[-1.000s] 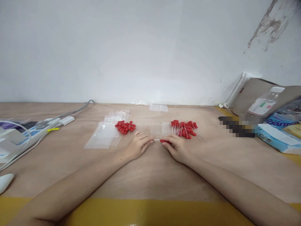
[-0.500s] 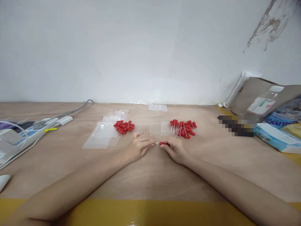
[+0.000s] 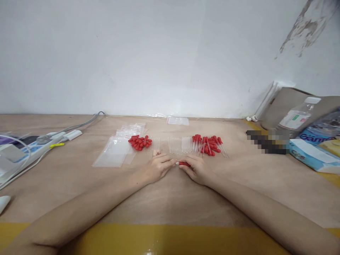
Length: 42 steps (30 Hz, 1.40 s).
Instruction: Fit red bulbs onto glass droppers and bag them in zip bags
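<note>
Presently, the left hand (image 3: 159, 166) and right hand (image 3: 197, 169) are near each other but apart, linked by one dropper (image 3: 183, 164) at the middle of the table (image 3: 170, 202).
A yellow band (image 3: 170, 239) runs along the table's near edge. Farther in, the right fingers are clamped on the dropper's red bulb; the left fingers close on its clear tube (image 3: 177, 163), partly hidden by them. Whether the dropper touches the surface cannot be told. Beyond the hands, from the left edge: a power strip (image 3: 33, 150), overlapping plastic bags (image 3: 111, 154), piled red bulbs (image 3: 139, 143), clear tubes side by side (image 3: 175, 145), assembled droppers (image 3: 211, 146), some crossing, and a blue packet (image 3: 313, 156) near the right edge. A small bag (image 3: 177, 121) lies centrally at the far edge, before the wall (image 3: 159, 53).
</note>
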Available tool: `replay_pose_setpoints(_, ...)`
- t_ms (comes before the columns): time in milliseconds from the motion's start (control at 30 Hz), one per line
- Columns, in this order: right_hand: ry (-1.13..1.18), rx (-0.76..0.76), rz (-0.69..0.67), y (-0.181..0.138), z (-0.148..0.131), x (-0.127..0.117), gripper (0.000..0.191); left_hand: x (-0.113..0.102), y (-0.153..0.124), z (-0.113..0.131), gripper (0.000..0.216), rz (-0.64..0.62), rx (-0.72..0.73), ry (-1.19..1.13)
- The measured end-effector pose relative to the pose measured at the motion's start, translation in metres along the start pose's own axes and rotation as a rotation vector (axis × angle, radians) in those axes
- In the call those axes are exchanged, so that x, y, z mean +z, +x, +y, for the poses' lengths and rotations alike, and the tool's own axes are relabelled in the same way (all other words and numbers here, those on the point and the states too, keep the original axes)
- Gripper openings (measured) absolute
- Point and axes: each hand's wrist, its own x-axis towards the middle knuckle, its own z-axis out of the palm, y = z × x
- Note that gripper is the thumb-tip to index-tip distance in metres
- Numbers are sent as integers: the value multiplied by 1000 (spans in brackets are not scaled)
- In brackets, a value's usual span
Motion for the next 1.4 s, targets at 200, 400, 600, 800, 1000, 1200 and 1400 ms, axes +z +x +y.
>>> replay_pose_setpoints(200,-1,-6,-7,3,-1,0,15,6,0,0,23,24,7,-2)
replay_pose_setpoints(400,215,125,95,9,2,-3,13,7,1,-1,25,80,-68,-99)
replay_pose_setpoints(600,453,413,363,23,14,-70,23,-6,0,-3,40,120,-330,-208)
replay_pose_setpoints(800,104,634,440,18,88,-155,34,-6,2,-3,31,107,-331,-173)
replay_pose_setpoints(1000,-295,727,-9,6,150,-132,23,-4,3,-2,24,77,-312,-118)
replay_pose_setpoints(1200,-488,741,-88,8,141,-114,25,-3,5,-4,22,51,-410,12)
replay_pose_setpoints(1400,-394,631,-208,6,115,-108,22,-1,26,-23,18,-11,-588,244)
